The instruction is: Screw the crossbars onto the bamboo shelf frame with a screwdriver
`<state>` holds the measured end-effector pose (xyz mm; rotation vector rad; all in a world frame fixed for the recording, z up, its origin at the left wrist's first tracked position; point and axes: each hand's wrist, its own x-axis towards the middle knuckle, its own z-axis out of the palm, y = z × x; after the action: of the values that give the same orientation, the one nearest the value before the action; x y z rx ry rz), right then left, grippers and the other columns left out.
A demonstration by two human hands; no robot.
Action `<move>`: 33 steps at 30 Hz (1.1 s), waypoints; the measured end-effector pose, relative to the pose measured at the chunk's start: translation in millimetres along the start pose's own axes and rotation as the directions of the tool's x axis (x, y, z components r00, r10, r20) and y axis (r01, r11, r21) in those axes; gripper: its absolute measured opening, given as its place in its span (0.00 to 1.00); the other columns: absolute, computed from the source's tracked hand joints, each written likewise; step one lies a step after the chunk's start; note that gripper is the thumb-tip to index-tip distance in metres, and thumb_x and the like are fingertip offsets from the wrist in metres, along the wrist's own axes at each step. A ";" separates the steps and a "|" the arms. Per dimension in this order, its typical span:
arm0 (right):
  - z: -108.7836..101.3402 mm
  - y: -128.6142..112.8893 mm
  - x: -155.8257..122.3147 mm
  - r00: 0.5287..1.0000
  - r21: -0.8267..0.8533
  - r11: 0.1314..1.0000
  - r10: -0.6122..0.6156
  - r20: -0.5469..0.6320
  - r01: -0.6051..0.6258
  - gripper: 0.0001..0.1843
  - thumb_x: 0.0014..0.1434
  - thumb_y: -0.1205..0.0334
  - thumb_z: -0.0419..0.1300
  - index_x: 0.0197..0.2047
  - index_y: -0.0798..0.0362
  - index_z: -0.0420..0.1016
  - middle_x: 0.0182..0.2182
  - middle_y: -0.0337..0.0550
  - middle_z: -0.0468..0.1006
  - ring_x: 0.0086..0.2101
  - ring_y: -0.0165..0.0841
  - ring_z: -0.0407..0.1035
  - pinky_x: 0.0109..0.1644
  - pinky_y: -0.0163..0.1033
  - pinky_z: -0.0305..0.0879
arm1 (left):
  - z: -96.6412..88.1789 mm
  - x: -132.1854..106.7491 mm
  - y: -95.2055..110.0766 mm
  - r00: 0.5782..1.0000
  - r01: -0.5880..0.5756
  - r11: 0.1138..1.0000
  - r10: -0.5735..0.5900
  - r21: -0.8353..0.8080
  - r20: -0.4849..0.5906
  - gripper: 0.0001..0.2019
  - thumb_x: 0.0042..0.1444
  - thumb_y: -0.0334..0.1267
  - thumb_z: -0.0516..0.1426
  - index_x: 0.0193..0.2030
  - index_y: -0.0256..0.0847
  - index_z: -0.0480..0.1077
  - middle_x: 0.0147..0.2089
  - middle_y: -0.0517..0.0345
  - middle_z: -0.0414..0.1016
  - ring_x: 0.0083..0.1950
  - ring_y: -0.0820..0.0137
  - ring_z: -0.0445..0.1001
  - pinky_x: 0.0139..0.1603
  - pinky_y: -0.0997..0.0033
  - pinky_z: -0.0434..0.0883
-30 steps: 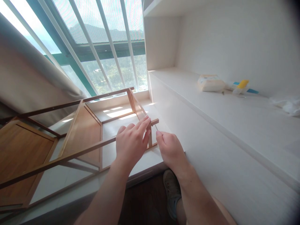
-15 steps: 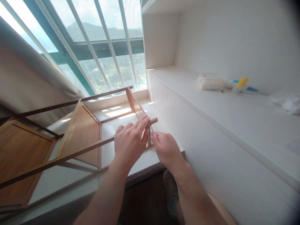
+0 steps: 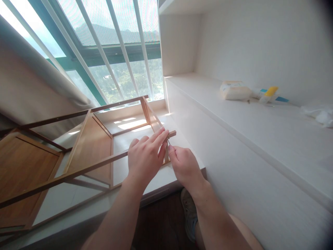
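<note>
A wooden shelf rack (image 3: 90, 142) lies on its side along the white window ledge. Near its right end, my left hand (image 3: 147, 158) is closed over the front rail, fingers lying together along the corner by the protruding rail end (image 3: 172, 133). My right hand (image 3: 184, 163) makes a fist just to the right of that corner. From between its thumb and fingers a thin metal tool (image 3: 169, 141) points up to the wood; its tip meets the rail beside my left fingertips. The tool's handle is hidden in the fist, so its exact kind does not show.
A white cabinet (image 3: 218, 139) stands close on the right. On its top are a soft pale packet (image 3: 235, 91), a yellow-capped item (image 3: 271, 91) and crumpled clear plastic (image 3: 321, 116). Barred windows (image 3: 125, 52) rise behind; a curtain (image 3: 39, 76) hangs at left. My shoe (image 3: 188, 206) is below.
Both hands keep their places at the rack's corner. The whole view has shifted very slightly; the metal tool's angle looks a little different.
</note>
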<state>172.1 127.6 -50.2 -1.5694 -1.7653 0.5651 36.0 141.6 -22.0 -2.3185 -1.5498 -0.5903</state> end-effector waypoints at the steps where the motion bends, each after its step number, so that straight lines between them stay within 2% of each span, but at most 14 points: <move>1: 0.8 0.2 0.1 1.000 0.007 1.000 -0.001 -0.005 0.001 0.22 0.69 0.58 0.45 0.24 0.53 0.65 0.20 0.40 0.69 0.23 0.29 0.59 0.30 0.38 0.43 | 0.8 0.0 0.3 1.000 0.011 1.000 -0.011 -0.005 -0.008 0.19 0.68 0.43 0.48 0.63 0.56 0.66 0.65 0.72 0.67 0.47 0.64 0.76 0.42 0.57 0.62; 5: 3.3 1.4 0.2 1.000 0.047 0.999 0.000 -0.011 0.001 0.22 0.69 0.58 0.45 0.23 0.53 0.62 0.18 0.37 0.64 0.22 0.29 0.57 0.30 0.38 0.43 | 4.7 1.4 2.0 0.996 0.072 0.997 -0.074 -0.040 -0.057 0.17 0.69 0.44 0.48 0.59 0.59 0.70 0.61 0.75 0.71 0.46 0.66 0.78 0.40 0.59 0.63; 9: 5.5 3.3 -0.3 1.000 0.085 0.996 0.005 -0.011 -0.004 0.21 0.68 0.58 0.45 0.23 0.53 0.59 0.18 0.35 0.61 0.22 0.28 0.56 0.29 0.38 0.43 | 4.7 5.4 6.0 0.986 0.138 0.988 -0.144 -0.075 -0.083 0.14 0.68 0.45 0.51 0.55 0.59 0.74 0.58 0.73 0.75 0.45 0.66 0.80 0.40 0.59 0.65; 14: 6.7 3.2 -2.7 0.999 0.119 0.992 -0.032 0.028 0.028 0.21 0.69 0.58 0.45 0.23 0.52 0.57 0.18 0.34 0.60 0.23 0.28 0.55 0.29 0.37 0.43 | 0.1 11.3 10.3 0.972 0.210 0.975 -0.216 -0.078 -0.088 0.12 0.65 0.45 0.54 0.50 0.61 0.77 0.53 0.75 0.77 0.42 0.64 0.81 0.39 0.60 0.68; 17: 5.5 2.1 -3.4 0.999 0.131 0.991 -0.032 0.026 0.029 0.21 0.68 0.58 0.46 0.23 0.52 0.56 0.18 0.34 0.59 0.23 0.28 0.54 0.29 0.37 0.43 | -3.9 13.4 11.0 0.967 0.245 0.967 -0.249 -0.072 -0.053 0.12 0.64 0.44 0.55 0.50 0.62 0.77 0.52 0.75 0.77 0.43 0.62 0.81 0.37 0.62 0.70; 20: 2.1 0.9 -4.2 0.999 0.153 0.988 -0.031 0.018 0.028 0.21 0.68 0.59 0.46 0.22 0.52 0.55 0.18 0.34 0.57 0.23 0.27 0.53 0.29 0.37 0.43 | -8.1 14.3 9.9 0.969 0.248 0.966 -0.249 -0.072 0.003 0.13 0.64 0.46 0.55 0.51 0.64 0.76 0.53 0.78 0.76 0.43 0.62 0.81 0.34 0.64 0.70; 23: -2.6 -0.1 -6.2 0.999 0.178 0.983 -0.038 0.008 0.036 0.21 0.67 0.60 0.47 0.21 0.52 0.54 0.18 0.33 0.55 0.22 0.27 0.52 0.29 0.37 0.43 | -10.1 13.7 6.5 0.976 0.216 0.974 -0.214 -0.074 0.033 0.13 0.63 0.49 0.54 0.52 0.65 0.76 0.53 0.76 0.77 0.42 0.63 0.81 0.33 0.64 0.71; 27: -7.3 -0.1 -9.3 0.999 0.192 0.981 -0.040 -0.010 0.041 0.21 0.68 0.59 0.46 0.22 0.52 0.54 0.18 0.33 0.55 0.22 0.28 0.52 0.29 0.37 0.44 | -7.7 11.4 1.0 0.986 0.167 0.984 -0.167 -0.062 0.000 0.15 0.64 0.52 0.53 0.53 0.64 0.75 0.49 0.71 0.80 0.39 0.61 0.81 0.31 0.63 0.70; 33: -6.1 0.8 -6.7 0.998 0.180 0.983 -0.032 -0.052 0.041 0.22 0.69 0.58 0.45 0.22 0.51 0.52 0.18 0.34 0.55 0.22 0.28 0.52 0.29 0.37 0.44 | -4.8 11.9 0.5 0.978 0.202 0.977 -0.205 -0.062 -0.041 0.13 0.63 0.49 0.54 0.51 0.65 0.76 0.50 0.72 0.80 0.42 0.58 0.81 0.32 0.62 0.71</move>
<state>177.3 120.5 -48.1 -1.4119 -1.6537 0.6448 39.6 148.8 -12.1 -2.1840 -1.7840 -0.7426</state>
